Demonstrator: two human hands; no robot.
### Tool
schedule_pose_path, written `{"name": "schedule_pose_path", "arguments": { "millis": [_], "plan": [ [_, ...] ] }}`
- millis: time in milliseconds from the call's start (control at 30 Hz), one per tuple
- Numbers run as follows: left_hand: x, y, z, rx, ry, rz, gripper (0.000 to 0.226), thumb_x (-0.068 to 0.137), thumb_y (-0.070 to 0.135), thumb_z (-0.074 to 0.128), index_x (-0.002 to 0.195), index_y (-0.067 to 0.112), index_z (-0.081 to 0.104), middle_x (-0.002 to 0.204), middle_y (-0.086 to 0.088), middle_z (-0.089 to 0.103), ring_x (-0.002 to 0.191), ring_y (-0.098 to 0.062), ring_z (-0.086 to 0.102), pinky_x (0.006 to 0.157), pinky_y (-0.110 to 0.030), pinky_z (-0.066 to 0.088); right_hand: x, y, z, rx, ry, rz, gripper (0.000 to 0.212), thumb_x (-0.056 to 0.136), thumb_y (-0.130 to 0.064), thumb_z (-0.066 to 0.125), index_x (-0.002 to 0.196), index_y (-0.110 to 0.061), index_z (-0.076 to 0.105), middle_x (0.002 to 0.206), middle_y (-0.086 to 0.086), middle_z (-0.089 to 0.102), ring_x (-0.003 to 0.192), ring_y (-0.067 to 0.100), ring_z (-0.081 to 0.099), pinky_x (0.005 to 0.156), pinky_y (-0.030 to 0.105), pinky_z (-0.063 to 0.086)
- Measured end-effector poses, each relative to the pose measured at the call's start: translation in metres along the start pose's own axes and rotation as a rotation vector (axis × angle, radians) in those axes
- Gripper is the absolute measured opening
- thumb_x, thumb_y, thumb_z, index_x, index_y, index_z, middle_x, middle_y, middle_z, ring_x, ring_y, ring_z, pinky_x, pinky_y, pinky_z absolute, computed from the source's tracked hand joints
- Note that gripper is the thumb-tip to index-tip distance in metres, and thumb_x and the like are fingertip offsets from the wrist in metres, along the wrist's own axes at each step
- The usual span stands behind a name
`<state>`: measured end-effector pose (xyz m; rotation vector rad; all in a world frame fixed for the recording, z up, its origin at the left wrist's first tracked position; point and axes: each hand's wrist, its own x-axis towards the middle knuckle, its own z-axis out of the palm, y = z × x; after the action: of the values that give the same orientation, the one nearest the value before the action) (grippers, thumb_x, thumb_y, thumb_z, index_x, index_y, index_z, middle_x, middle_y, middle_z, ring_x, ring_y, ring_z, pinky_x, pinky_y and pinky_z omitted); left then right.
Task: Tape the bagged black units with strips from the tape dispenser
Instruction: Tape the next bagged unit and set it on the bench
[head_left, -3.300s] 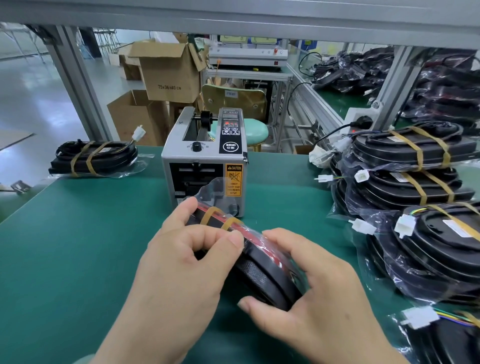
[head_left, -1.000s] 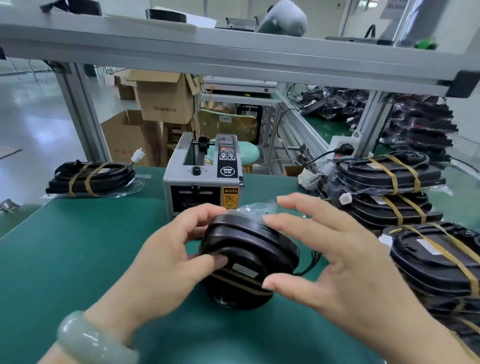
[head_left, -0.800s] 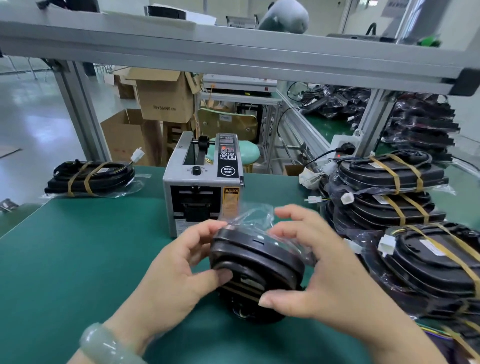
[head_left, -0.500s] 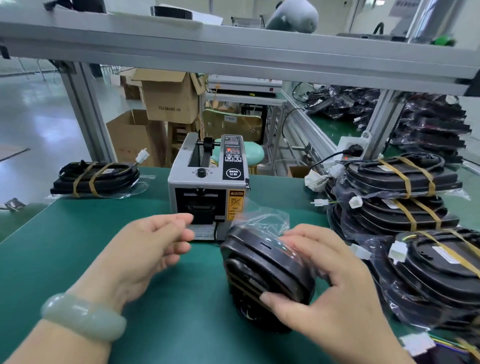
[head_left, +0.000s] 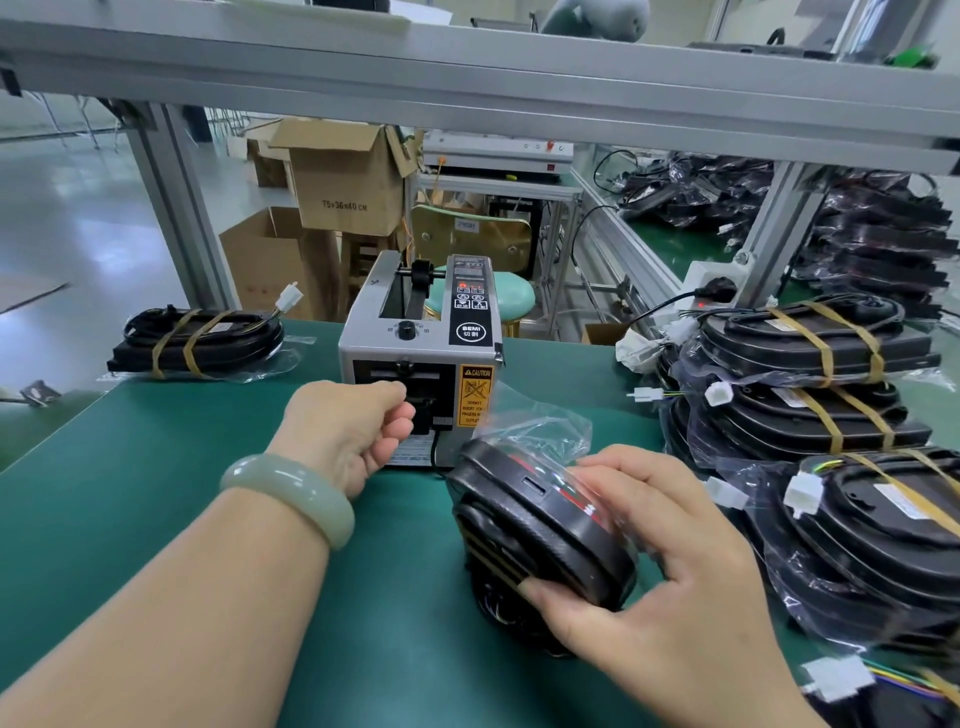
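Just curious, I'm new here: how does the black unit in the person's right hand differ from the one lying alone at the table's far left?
The held unit stands tilted on edge in the right hand; the far-left unit lies flat on the green mat, untouched. The far-left unit shows two tan tape bands across its top; the held unit's upper face shows none. Both are black and bagged in clear plastic.

Bright, even light, seemingly from overhead, leaves soft shadows. The floor (head_left: 57, 223) glares, the frame beam (head_left: 467, 83) bows toward the edges, and the right hand (head_left: 675, 582) blurs slightly.
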<state>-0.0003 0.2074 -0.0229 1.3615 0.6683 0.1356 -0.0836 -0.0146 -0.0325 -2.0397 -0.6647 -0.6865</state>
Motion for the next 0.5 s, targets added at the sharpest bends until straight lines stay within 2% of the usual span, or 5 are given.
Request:
{"name": "schedule_pose_path", "arguments": {
  "millis": [167,300,400,500],
  "plan": [
    [0.008,-0.002,0.006,0.041,0.087,0.034,0.014,0.087,0.016,0.066,0.077,0.008,0.06,0.064,-0.003,0.064,0.034,-0.002,0.054,0.032,-0.011,0.036,-0.001,0.0,0.001,-0.003,0.011,0.002,0.053,0.045,-0.026,0.082,0.096,-0.017,0.072,0.105,-0.009,0.061,0.096,0.0,0.06,0.081,0.007,0.043],
    [0.013,-0.004,0.009,0.079,0.149,0.049,0.015,0.087,0.017,0.062,0.074,0.01,0.061,0.064,-0.001,0.064,0.046,-0.005,0.055,0.032,-0.013,0.035,-0.003,-0.002,0.001,-0.041,0.008,0.005,0.055,0.045,-0.027,0.083,0.097,-0.014,0.072,0.105,-0.007,0.061,0.097,-0.002,0.058,0.084,0.004,0.04],
    [0.001,-0.001,0.007,0.023,0.076,0.022,0.02,0.09,0.017,0.06,0.071,0.011,0.058,0.059,0.002,0.06,0.043,-0.003,0.052,0.033,-0.011,0.036,-0.003,-0.003,0.0,-0.053,0.008,0.006,0.055,0.045,-0.027,0.082,0.097,-0.016,0.072,0.105,-0.008,0.06,0.098,-0.002,0.057,0.084,0.003,0.039],
    [-0.031,0.006,-0.01,-0.092,-0.096,0.018,0.021,0.09,0.018,0.061,0.07,0.015,0.055,0.047,0.006,0.056,0.036,-0.002,0.049,0.034,-0.011,0.036,-0.003,-0.003,-0.001,-0.045,0.017,0.022,0.053,0.045,-0.028,0.082,0.096,-0.018,0.072,0.105,-0.01,0.06,0.096,-0.001,0.058,0.08,0.004,0.041]
  ]
}}
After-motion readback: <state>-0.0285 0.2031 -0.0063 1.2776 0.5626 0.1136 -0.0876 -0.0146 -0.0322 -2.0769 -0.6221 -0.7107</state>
